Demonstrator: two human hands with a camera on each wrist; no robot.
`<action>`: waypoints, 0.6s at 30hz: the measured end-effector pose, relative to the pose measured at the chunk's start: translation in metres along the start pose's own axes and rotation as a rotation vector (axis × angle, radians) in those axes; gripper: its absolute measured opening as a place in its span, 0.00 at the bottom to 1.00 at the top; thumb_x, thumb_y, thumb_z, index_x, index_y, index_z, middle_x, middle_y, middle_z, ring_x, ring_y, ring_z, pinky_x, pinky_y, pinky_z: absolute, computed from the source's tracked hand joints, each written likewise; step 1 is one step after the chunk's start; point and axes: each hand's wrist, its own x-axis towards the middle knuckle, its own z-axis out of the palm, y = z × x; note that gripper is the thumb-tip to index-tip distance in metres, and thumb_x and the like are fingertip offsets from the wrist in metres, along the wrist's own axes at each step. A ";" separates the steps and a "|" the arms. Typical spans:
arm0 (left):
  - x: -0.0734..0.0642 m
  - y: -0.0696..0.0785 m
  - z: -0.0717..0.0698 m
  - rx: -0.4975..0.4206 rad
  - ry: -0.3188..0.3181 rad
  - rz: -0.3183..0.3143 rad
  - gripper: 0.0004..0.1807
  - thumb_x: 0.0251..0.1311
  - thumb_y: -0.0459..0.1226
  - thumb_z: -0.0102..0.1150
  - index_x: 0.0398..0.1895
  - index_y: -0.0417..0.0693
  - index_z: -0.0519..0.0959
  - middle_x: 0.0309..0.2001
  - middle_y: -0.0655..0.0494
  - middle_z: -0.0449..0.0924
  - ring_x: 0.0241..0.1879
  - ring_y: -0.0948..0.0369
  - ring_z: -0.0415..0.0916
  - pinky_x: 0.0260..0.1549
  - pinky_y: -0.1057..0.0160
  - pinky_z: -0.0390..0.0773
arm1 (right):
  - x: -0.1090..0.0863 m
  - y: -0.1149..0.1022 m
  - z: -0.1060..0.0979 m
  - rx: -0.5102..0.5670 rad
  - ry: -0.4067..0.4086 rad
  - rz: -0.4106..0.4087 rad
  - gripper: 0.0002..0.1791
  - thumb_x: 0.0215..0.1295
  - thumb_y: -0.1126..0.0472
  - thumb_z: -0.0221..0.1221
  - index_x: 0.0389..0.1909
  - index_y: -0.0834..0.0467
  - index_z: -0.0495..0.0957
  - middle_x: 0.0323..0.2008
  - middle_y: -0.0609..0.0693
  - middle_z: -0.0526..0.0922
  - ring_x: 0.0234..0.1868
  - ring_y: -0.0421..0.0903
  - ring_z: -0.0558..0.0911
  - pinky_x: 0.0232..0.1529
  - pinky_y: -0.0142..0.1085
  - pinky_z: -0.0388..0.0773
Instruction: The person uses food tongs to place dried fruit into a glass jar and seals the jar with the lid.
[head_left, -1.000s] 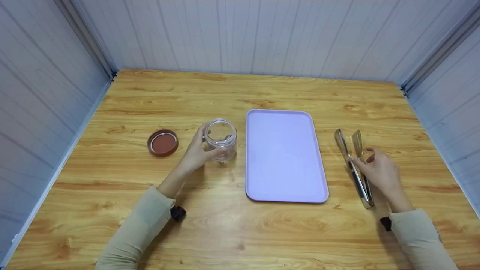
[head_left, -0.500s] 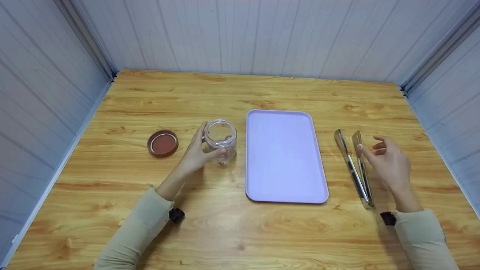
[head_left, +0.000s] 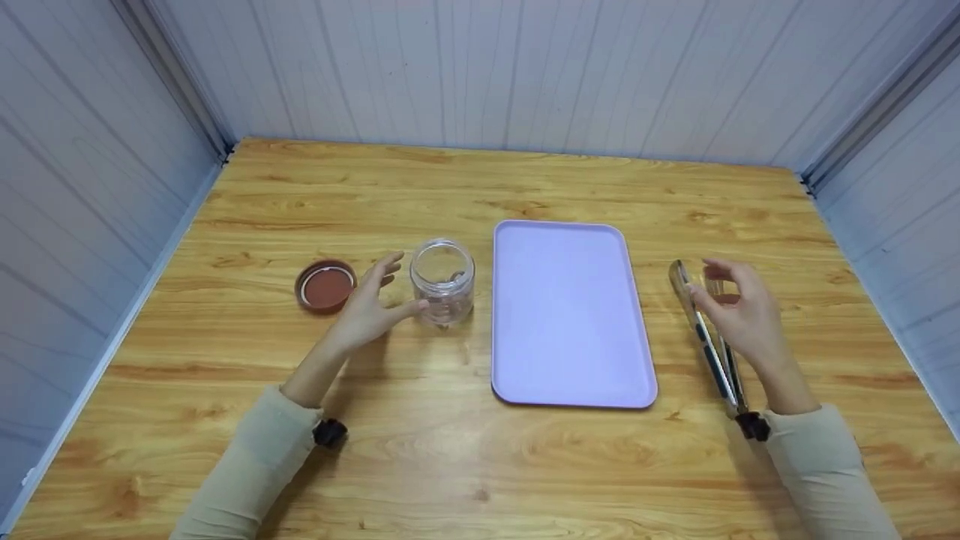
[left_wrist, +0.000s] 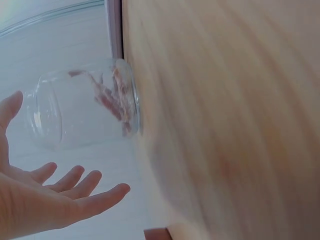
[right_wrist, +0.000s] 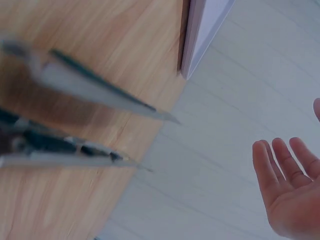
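Note:
A clear jar [head_left: 442, 289] stands upright without its lid, left of centre. Reddish-brown pieces [left_wrist: 111, 97] lie at its bottom, as the left wrist view shows. My left hand [head_left: 364, 315] is at the jar's left side, fingers spread and off the glass, the thumb tip overlapping its edge in the head view. Metal tongs [head_left: 712, 360] with dark grips lie on the table at the right, arms apart. Over their far half hovers my right hand [head_left: 746, 315], fingers and thumb loosely bent with nothing between them; it hides part of one tong arm.
A lilac rectangular tray [head_left: 570, 315] lies between the jar and the tongs. The reddish-brown lid [head_left: 328, 286] sits left of my left hand, inner side up. Pale panel walls [head_left: 480, 75] enclose the wooden table [head_left: 480, 457] at the back and sides.
My left hand has let go of the jar and moved left. My right hand first drew back to the right, then came back left over the tongs. Jar, tray and lid stay put.

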 end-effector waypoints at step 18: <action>-0.018 -0.003 -0.057 0.077 0.152 -0.034 0.42 0.50 0.47 0.61 0.64 0.41 0.53 0.61 0.42 0.56 0.59 0.47 0.52 0.54 0.48 0.55 | 0.022 -0.078 0.041 0.247 -0.113 -0.175 0.22 0.51 0.73 0.60 0.48 0.72 0.69 0.42 0.62 0.73 0.45 0.57 0.72 0.38 0.46 0.73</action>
